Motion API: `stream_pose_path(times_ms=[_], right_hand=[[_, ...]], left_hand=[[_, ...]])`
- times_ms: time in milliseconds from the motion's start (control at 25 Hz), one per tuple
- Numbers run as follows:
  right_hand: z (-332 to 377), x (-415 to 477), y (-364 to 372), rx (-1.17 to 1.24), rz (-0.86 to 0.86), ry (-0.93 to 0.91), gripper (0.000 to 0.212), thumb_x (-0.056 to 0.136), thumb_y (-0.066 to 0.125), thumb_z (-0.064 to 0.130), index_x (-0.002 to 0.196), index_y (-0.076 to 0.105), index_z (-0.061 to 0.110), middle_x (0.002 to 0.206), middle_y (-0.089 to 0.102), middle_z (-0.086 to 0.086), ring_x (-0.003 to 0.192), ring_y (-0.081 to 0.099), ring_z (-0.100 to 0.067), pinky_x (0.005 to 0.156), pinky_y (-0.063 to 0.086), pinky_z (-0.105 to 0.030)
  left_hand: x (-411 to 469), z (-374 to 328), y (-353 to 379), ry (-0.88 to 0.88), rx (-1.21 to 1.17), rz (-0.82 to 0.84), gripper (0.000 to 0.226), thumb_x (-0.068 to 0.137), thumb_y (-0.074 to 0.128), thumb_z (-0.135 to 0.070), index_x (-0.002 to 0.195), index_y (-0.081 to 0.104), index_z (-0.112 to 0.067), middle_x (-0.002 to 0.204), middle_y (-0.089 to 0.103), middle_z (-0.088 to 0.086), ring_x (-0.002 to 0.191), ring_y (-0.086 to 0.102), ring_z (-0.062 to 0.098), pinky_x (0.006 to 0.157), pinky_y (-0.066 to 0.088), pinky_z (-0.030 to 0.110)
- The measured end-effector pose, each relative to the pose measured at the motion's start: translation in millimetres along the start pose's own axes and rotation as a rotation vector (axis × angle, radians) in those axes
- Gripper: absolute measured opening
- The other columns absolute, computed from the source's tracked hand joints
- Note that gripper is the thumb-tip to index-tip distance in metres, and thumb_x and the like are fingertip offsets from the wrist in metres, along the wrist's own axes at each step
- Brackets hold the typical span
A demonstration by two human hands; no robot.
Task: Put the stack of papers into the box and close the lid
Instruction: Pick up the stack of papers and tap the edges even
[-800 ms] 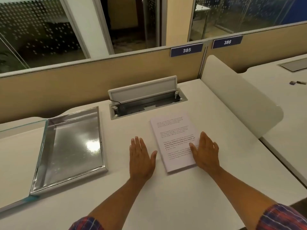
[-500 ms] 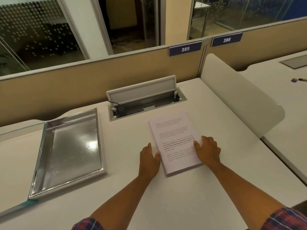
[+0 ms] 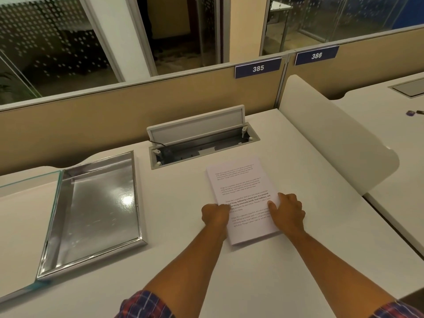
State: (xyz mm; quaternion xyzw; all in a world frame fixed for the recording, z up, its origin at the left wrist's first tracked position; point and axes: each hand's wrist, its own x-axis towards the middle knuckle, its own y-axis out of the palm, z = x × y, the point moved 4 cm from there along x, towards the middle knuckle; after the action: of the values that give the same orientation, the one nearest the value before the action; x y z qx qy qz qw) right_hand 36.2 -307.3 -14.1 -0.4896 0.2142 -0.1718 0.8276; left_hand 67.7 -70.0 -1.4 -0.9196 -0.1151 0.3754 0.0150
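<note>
A stack of papers (image 3: 243, 198) lies flat on a white table (image 3: 309, 249), its long axis running away from the person, tilted slightly left. The left hand (image 3: 215, 214) curls against its left edge; the right hand (image 3: 288, 212) grips the right edge, thumb on top. Both hands sit equally near. The open metal box (image 3: 91, 212), lid swung open leftward, rests well apart to the left.

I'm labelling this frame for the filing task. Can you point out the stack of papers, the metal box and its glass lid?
stack of papers (image 3: 238, 182): head view, upper printed page.
metal box (image 3: 91, 216): head view, shiny inner floor.
glass lid (image 3: 29, 180): head view, pane left of box.
</note>
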Motion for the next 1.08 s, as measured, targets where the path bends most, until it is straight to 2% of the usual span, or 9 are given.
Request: stream_pose_path(times_ms=[280,440,480,640,800,840,880,960,1080], right_hand=[[-1.1,-1.2,2.4,0.006,-0.027,-0.022,0.049,0.102,0.058,0.041,0.138,0.057,0.007,0.136,0.054,-0.019,0.123,0.052,-0.042,0.102,0.045,-0.056],[-2.3,-0.9,3.8,0.014,-0.039,-0.032,0.047,0.102,0.059,0.04,0.135,0.058,0.007,0.133,0.054,-0.019,0.121,0.053,-0.042,0.101,0.045,-0.055],[-2.5,-1.1,4.1,0.015,-0.044,-0.034,0.046,0.102,0.059,0.04,0.134,0.058,0.007,0.132,0.055,-0.019,0.12,0.053,-0.042,0.1,0.045,-0.055],[-3.2,-1.5,4.8,0.02,-0.059,-0.045,0.044,0.101,0.06,0.039,0.13,0.06,0.006,0.13,0.056,-0.02,0.117,0.054,-0.043,0.098,0.046,-0.055],[-3.4,-0.4,4.2,0.004,-0.058,-0.038,0.045,0.101,0.061,0.039,0.131,0.06,0.006,0.131,0.056,-0.021,0.118,0.055,-0.043,0.097,0.047,-0.055],[-3.3,-0.4,4.2,0.003,-0.058,-0.038,0.045,0.101,0.06,0.04,0.131,0.06,0.006,0.131,0.056,-0.021,0.118,0.055,-0.043,0.097,0.047,-0.054],[-3.2,-0.9,4.0,0.002,-0.057,-0.038,0.045,0.101,0.06,0.04,0.131,0.06,0.006,0.131,0.056,-0.021,0.118,0.055,-0.043,0.097,0.047,-0.054],[-3.0,-1.4,3.3,0.004,-0.058,-0.04,0.046,0.101,0.06,0.04,0.132,0.059,0.006,0.132,0.056,-0.021,0.118,0.055,-0.043,0.097,0.047,-0.054],[-2.9,-2.0,3.4,0.016,-0.053,-0.031,0.046,0.102,0.059,0.04,0.133,0.059,0.006,0.132,0.056,-0.02,0.118,0.055,-0.042,0.098,0.047,-0.055]], left_hand=[[-7.8,-6.1,11.4,0.082,0.075,0.032,0.028,0.087,0.063,0.001,0.107,0.081,-0.008,0.103,0.082,0.01,0.086,0.079,0.031,0.08,0.069,0.048],[-12.8,-13.0,16.0,0.156,0.028,0.044,0.027,0.082,0.06,0.004,0.102,0.078,-0.002,0.103,0.082,0.01,0.082,0.079,0.026,0.056,0.063,0.026],[-12.0,-13.1,15.8,0.149,0.009,0.054,0.027,0.081,0.06,0.003,0.103,0.076,0.001,0.103,0.082,0.011,0.083,0.079,0.026,0.055,0.062,0.026],[-8.7,-12.9,17.9,0.104,-0.056,0.165,0.035,0.08,0.061,0.004,0.114,0.065,0.008,0.11,0.079,0.017,0.095,0.079,0.035,0.078,0.069,0.052],[-0.4,-16.4,15.9,0.158,-0.089,0.168,0.01,0.076,0.062,0.004,0.082,0.056,0.0,0.092,0.077,0.016,0.082,0.078,0.032,0.059,0.063,0.032],[2.9,-15.7,14.3,0.16,-0.115,0.165,0.009,0.077,0.063,0.004,0.078,0.057,-0.002,0.09,0.077,0.015,0.081,0.079,0.033,0.059,0.063,0.032],[6.2,-14.9,13.6,0.161,-0.148,0.171,0.006,0.079,0.064,0.004,0.083,0.061,0.0,0.095,0.079,0.015,0.086,0.079,0.035,0.066,0.067,0.038],[12.2,-11.2,12.9,0.101,-0.154,0.179,0.026,0.089,0.064,0.001,0.115,0.062,0.002,0.116,0.077,0.016,0.103,0.078,0.038,0.087,0.066,0.053],[26.5,-13.7,12.6,0.105,0.076,0.184,0.033,0.1,0.051,-0.005,0.131,0.063,0.0,0.129,0.074,0.016,0.112,0.073,0.035,0.1,0.062,0.054]])
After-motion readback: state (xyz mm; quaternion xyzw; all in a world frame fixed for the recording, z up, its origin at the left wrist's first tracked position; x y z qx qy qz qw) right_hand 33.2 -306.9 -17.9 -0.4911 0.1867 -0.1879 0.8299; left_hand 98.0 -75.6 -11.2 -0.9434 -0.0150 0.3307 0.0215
